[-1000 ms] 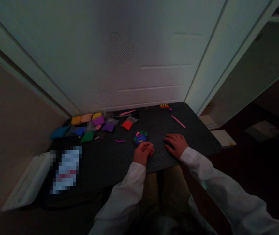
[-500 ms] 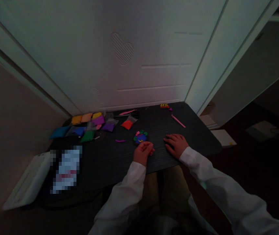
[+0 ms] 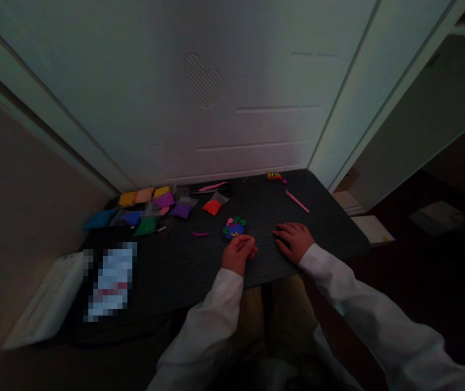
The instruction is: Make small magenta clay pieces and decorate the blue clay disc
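Note:
My left hand [image 3: 238, 254] rests near the table's front edge with its fingers curled together. Whatever it holds, if anything, is hidden inside the fingers. Just beyond it lies a small round blue clay piece [image 3: 232, 230] decorated with green, pink and yellow bits; my hand overlaps its near edge in view, and I cannot tell if they touch. Flat on the dark tabletop, fingers stretched out, lies my right hand [image 3: 295, 241], apart from the clay piece. A thin purple clay strip [image 3: 200, 234] lies left of the decorated piece.
Several bags of coloured clay [image 3: 145, 195] sit at the back left of the table [image 3: 183, 266]. A bag of red clay [image 3: 213, 206] lies mid-back, near a pink tool [image 3: 213, 187]. Pink tweezers [image 3: 297, 201] and a red-yellow clay piece [image 3: 274, 176] are back right.

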Tool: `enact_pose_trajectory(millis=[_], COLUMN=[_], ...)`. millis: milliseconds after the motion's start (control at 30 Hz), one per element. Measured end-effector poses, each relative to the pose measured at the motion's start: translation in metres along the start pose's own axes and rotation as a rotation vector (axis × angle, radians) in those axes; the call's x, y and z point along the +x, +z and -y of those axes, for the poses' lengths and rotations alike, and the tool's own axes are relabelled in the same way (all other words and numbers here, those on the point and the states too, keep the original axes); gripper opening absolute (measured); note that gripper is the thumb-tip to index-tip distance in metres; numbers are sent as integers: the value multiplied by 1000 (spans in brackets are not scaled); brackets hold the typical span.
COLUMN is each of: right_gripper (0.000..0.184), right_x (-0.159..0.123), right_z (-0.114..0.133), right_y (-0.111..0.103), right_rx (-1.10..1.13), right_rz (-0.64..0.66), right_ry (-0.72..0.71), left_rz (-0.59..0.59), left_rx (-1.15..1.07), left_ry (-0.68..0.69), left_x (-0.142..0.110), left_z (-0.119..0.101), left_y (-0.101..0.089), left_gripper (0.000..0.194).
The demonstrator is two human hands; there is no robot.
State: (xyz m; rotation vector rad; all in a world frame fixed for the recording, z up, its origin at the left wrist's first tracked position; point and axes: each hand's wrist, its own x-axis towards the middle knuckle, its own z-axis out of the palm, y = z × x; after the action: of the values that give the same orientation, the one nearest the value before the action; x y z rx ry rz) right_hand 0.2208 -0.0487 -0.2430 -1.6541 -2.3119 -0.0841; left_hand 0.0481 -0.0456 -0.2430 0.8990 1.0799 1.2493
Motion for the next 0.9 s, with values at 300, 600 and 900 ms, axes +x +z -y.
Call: enact_pose_trajectory(millis=[300, 600, 900], right_gripper=[32, 32, 30], right_x=[0, -1, 0], right_z=[-1, -3, -8], right_y=[2, 3, 5], right_rx=[17, 42, 111], right_rz=[-15, -26, -63], right_ry=[0, -4, 2], left_rz=[4, 7, 18], left_rx=[-19, -21, -30], left_ry=[-6, -19, -30], left_x=[2, 1, 0], left_z=[1, 1, 0], left_y=[-1, -2, -3], left_gripper=[22, 22, 20])
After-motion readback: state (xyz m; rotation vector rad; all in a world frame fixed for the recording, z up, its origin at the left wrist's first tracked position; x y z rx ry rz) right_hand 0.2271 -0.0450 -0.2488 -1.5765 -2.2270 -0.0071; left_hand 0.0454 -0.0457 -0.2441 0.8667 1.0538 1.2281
